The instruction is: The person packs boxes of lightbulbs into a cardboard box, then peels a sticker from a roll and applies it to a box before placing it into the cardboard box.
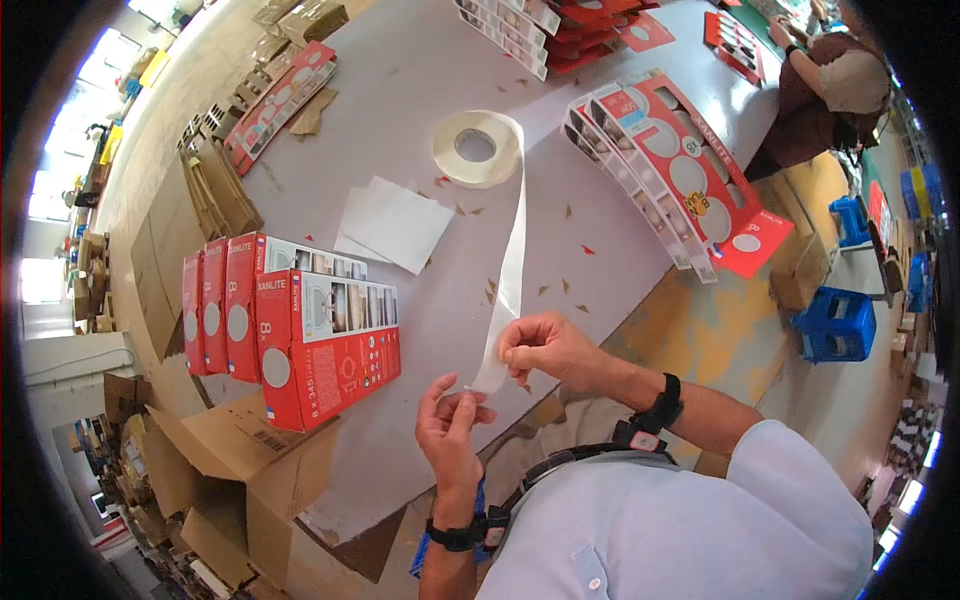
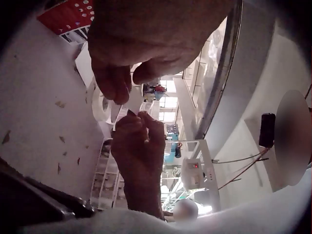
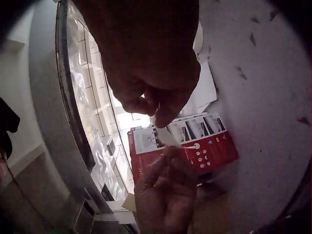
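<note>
A wide roll of glossy white strip [image 1: 452, 160] lies flat on the grey table, and its loose end [image 1: 508, 270] runs toward the person. The right hand [image 1: 553, 350] pinches this strip between thumb and fingers near its end. Just left of it, the left hand [image 1: 452, 425], palm turned up, pinches the tip of the strip with thumb and fingertips. Both hands are close together over the table's near edge. In the right wrist view, a short white piece of strip [image 3: 168, 137] spans the gap between the hands.
Red-and-white printed light boxes [image 1: 330, 350] stand in a row at left, above an open cardboard carton [image 1: 215, 490]. White sheets [image 1: 395, 225] lie mid-table. Flat red cartons [image 1: 680, 170] are stacked at right. Brown scraps dot the table. Another person [image 1: 830, 95] works at the far right.
</note>
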{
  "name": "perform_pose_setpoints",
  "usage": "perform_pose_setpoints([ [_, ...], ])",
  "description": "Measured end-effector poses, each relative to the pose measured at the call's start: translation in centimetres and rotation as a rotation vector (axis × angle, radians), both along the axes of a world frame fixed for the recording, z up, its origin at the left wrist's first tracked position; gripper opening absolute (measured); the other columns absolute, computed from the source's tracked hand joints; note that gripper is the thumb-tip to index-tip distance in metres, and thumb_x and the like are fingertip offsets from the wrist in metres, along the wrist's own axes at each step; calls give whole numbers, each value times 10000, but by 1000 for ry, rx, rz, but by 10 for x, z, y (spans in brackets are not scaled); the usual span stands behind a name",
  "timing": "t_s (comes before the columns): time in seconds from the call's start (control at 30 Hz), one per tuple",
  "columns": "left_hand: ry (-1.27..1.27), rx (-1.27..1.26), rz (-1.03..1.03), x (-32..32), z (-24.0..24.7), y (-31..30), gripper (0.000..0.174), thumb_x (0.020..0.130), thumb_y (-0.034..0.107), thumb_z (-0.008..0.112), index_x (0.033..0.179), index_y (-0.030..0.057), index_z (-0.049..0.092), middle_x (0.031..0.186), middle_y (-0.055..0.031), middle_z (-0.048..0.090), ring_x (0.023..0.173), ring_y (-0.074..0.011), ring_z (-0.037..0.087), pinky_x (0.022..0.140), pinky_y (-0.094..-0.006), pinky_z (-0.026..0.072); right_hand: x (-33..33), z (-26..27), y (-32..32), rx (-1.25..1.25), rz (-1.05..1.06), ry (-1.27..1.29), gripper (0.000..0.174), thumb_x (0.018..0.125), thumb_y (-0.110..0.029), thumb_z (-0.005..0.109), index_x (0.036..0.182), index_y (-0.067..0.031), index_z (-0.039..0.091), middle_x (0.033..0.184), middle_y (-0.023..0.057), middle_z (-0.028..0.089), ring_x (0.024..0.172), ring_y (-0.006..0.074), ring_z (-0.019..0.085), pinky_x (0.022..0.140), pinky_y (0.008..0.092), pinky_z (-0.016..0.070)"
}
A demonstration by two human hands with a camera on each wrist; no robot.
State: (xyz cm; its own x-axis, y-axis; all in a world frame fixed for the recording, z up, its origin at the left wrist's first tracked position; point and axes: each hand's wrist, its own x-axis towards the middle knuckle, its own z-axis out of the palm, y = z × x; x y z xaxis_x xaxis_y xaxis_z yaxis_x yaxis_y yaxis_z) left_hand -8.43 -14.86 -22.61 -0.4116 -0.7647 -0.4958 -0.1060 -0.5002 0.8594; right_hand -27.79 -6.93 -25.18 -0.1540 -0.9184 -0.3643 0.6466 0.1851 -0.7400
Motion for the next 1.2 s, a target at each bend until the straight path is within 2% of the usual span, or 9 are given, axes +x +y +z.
perform_pose_setpoints([
  [0.07,84,-23,66,-4,6,3,377,931,-18,623,1294,-4,524,915,-116,688,760,-163,675,696,-306,576,1,3,-1,-3,-4,33,60,941,-85,659,903,-39,659,857,10,641,733,90,620,678,268,550],
  [0.17,129,-163,41,-4,-1,6,397,933,15,638,1308,13,507,980,-122,684,830,-185,700,744,-343,591,0,6,-2,5,-3,50,57,939,-78,658,903,-35,659,861,10,644,754,91,628,687,269,557],
  [0.27,-5,-200,-12,-4,-9,7,386,924,11,654,1285,4,516,1031,-126,679,843,-183,699,773,-339,589,1,3,-2,-19,0,49,58,941,-77,656,905,-32,660,865,9,645,766,93,635,704,270,564],
  [0.37,-84,-136,-46,-10,-1,6,362,929,20,667,1265,-21,538,1032,-124,683,851,-178,699,772,-328,590,2,-2,0,-25,2,48,63,946,-79,652,906,-31,660,872,10,648,768,95,644,720,272,571],
  [0.47,-47,-50,-71,-8,-7,6,352,935,27,674,1263,-50,574,1045,-127,691,857,-173,700,769,-313,593,3,-3,3,-2,19,52,73,953,-86,648,907,-30,660,880,12,652,771,97,650,728,274,575],
  [0.57,-43,-111,-74,-11,-10,9,371,944,40,675,1291,-61,593,1057,-127,699,867,-167,702,768,-305,596,4,-5,5,1,32,65,81,958,-94,648,909,-30,660,884,15,655,774,99,654,732,276,576],
  [0.97,-249,-379,-209,-18,-2,13,462,943,90,707,1370,-7,560,1016,-107,720,831,-114,666,740,-259,555,6,-5,4,26,50,30,76,960,-95,654,924,-29,667,884,17,653,772,93,651,725,267,584],
  [1.1,-268,-308,-185,-19,4,11,496,926,69,720,1376,-22,532,951,-120,734,829,-127,692,746,-264,571,6,-7,4,25,49,10,71,962,-91,652,924,-32,667,889,16,651,780,91,647,725,271,581],
  [1.2,-229,-233,-140,-19,4,10,510,914,45,720,1373,-48,518,918,-130,739,819,-143,714,749,-270,585,7,-10,5,43,50,48,49,944,-73,653,920,-34,669,891,22,654,737,85,619,675,254,546],
])
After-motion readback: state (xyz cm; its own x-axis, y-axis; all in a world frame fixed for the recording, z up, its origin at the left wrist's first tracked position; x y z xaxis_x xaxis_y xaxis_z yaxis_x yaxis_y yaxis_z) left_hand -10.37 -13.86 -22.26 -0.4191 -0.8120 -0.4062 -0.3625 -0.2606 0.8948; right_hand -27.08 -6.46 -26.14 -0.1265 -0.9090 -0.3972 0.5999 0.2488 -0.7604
